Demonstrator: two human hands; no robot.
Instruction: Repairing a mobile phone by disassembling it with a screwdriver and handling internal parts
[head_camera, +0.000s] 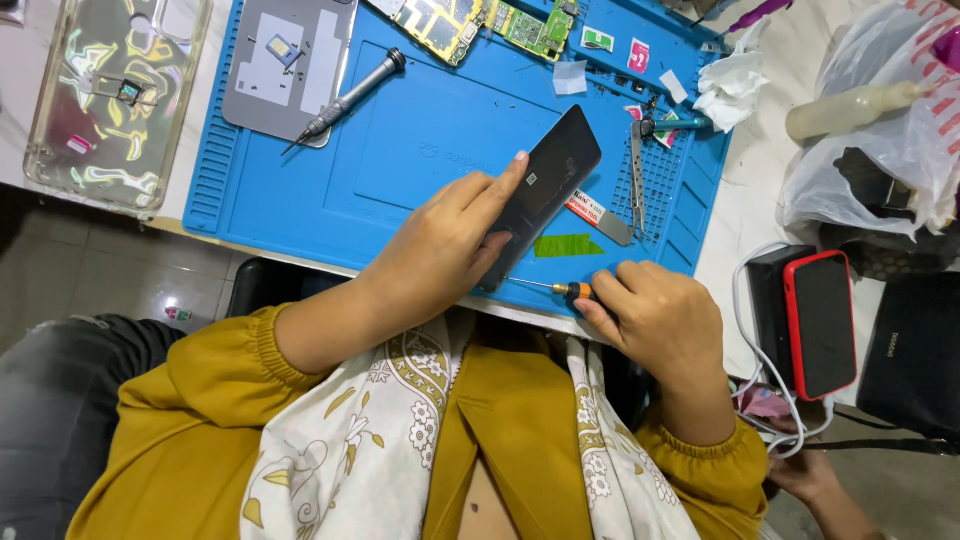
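Observation:
My left hand (450, 235) grips a black phone (545, 185) and holds it tilted on the blue work mat (430, 140), index finger stretched along its edge. My right hand (655, 315) is closed around a small screwdriver (560, 290) with an orange collar. Its thin tip points left at the phone's lower end. Both hands sit at the mat's near edge, just above my mustard-yellow sleeves.
On the mat lie a grey screwdriver (350, 97), a grey back cover (290, 55), green circuit boards (490, 25), tweezers (637, 175), a green tape strip (567, 245) and a flat metal pry tool (600, 215). A clear phone case (115, 95) lies left. A red-cased phone (822, 320) and plastic bags (880, 130) are right.

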